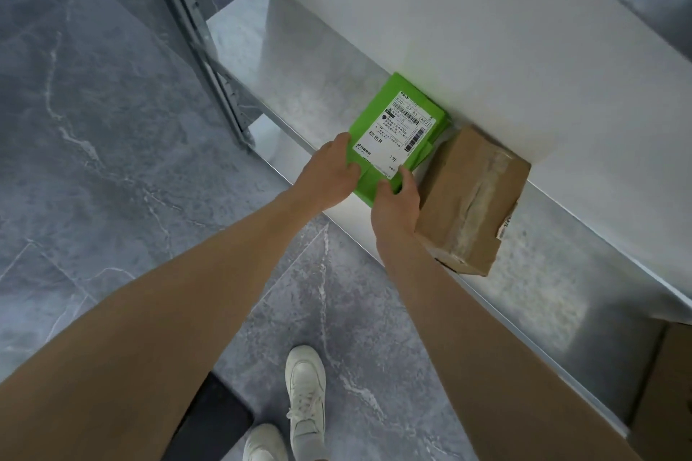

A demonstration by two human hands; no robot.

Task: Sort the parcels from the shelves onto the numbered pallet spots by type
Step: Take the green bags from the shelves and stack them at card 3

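Note:
A flat green parcel (397,131) with a white shipping label lies on the low metal shelf (299,86), its far end under the white shelf board above. My left hand (331,172) grips its near left edge. My right hand (397,204) grips its near right corner, thumb on the label. Right beside it, touching my right hand, a taped brown cardboard box (472,198) sits tilted on the same shelf.
A white upper shelf board (486,30) overhangs the parcels. A grey upright post (202,45) stands at the shelf's left end. Another cardboard box (666,385) shows at the lower right edge. My white shoes (305,397) stand on grey marbled floor beside a dark object (209,419).

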